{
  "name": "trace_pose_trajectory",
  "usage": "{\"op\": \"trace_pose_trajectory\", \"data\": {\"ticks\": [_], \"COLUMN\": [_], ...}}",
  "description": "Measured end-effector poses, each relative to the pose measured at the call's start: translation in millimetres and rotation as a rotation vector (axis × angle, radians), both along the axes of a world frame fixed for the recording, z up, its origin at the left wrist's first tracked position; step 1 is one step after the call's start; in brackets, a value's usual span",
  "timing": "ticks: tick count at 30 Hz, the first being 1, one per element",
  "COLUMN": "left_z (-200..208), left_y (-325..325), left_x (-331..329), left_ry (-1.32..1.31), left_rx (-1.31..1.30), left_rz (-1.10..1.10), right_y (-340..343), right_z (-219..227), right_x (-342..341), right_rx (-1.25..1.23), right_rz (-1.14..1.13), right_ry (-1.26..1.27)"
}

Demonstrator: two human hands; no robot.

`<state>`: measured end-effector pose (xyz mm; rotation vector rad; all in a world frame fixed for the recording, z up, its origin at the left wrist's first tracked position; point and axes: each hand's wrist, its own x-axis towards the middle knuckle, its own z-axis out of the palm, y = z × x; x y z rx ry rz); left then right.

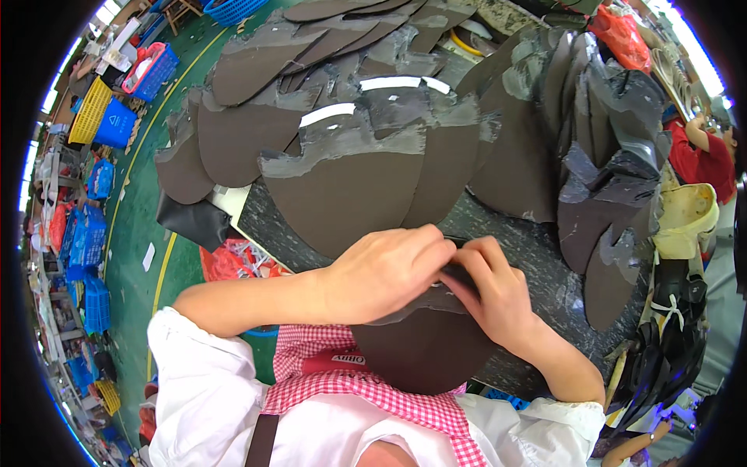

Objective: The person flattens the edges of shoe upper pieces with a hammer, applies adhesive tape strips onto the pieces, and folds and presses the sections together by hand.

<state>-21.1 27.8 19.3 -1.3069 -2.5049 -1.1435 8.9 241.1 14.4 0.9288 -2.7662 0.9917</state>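
Observation:
Close to my body, a dark brown rounded panel (424,350) hangs over the table's front edge, its curved end toward me. Its far edge carries a greyish, glossy band. My left hand (385,272) pinches that edge with bent fingers. Beside it, my right hand (498,296) grips the same edge, thumb under and fingers over a raised fold. The fingertips of both hands nearly meet, hiding part of the fold. Just beyond my left hand lies a similar brown panel (342,187) with a grey smeared edge, overlapping others.
Overlapping panels (257,74) cover the far side of the speckled dark table (537,257). More panels stand bunched on the right (599,140). White strips (405,82) lie among them. Blue baskets (85,233) line the green floor's left side. A person in red (704,159) is at right.

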Motion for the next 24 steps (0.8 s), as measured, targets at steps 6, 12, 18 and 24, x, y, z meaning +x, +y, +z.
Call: {"op": "trace_pose_trajectory", "data": {"ticks": [6,12,18,24], "left_z": [-11.2,-17.0,-19.9,-12.8], "left_y": [-11.9,-9.1,-8.7,-5.7], "left_x": [12.0,16.0,20.4,26.7], "left_ry": [0.033,0.258,0.349,0.442], "left_rx": [0.017,-0.018,-0.062,-0.207], "left_rz": [-0.021,-0.040,-0.022,-0.005], "right_y": [12.8,20.1,16.4,9.7], "right_z": [-0.6,-7.9,-5.5,8.6], "right_x": [12.4,14.1,15.1,11.9], "right_rx": [0.165,0.030,0.129,0.333], "right_rz": [0.130,0.120,0.147,0.173], "right_ry": [0.427,0.299,0.449,0.420]}}
